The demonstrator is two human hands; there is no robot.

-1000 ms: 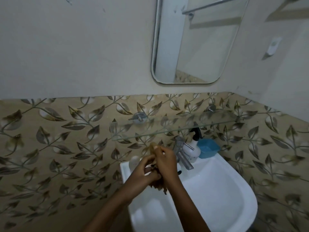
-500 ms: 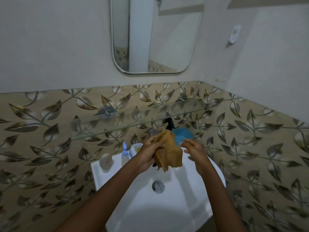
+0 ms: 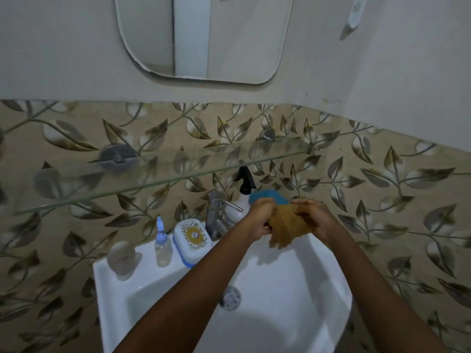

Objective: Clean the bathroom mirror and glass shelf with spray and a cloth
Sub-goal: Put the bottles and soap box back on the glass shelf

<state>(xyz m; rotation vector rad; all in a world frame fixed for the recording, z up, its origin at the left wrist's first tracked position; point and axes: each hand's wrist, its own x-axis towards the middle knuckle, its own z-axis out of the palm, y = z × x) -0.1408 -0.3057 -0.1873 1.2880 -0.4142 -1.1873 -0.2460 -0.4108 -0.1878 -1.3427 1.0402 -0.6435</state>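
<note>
A brown-yellow cloth point(image 3: 285, 229) hangs between both hands above the back of the white sink point(image 3: 293, 289). My left hand point(image 3: 260, 216) grips its left edge and my right hand point(image 3: 314, 215) grips its right edge. Behind the hands stands a white spray bottle with a black trigger head point(image 3: 242, 197), next to the tap point(image 3: 216, 212). The glass shelf point(image 3: 158, 171) runs across the tiled wall above the sink, bare. The lower part of the mirror point(image 3: 204, 39) shows at the top.
On the sink's left rim stand a small grey container point(image 3: 121, 259), a small clear bottle with a blue cap point(image 3: 162, 247) and a white soap box point(image 3: 192, 239). A blue dish point(image 3: 267, 196) sits behind my hands. The side wall closes in on the right.
My right hand has taken hold of the cloth, which only the left held half a second ago. Both hands moved right, and the view shifted so more of the sink's left rim shows.
</note>
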